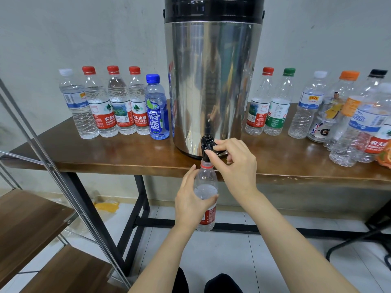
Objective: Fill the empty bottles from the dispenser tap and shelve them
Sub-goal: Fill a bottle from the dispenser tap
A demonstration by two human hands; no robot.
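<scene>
A tall steel dispenser (211, 81) with a black lid stands on the brown wooden table (105, 153). Its black tap (206, 145) juts over the table's front edge. My right hand (232, 163) pinches the tap lever between thumb and fingers. My left hand (191, 199) grips an uncapped clear bottle with a red label (206, 187) upright, its mouth right under the spout. Water stands about at the bottle's shoulder. Several capped bottles holding water (112, 106) line the table left of the dispenser. Several capped, empty-looking bottles (317, 111) stand to its right.
A metal-framed shelf rack (53, 176) with wooden boards (27, 225) stands at the lower left, close to the table's black leg (139, 218). Tiled floor lies below. A black chair base (359, 240) shows at the lower right. Something yellow (106, 206) lies on the floor under the table.
</scene>
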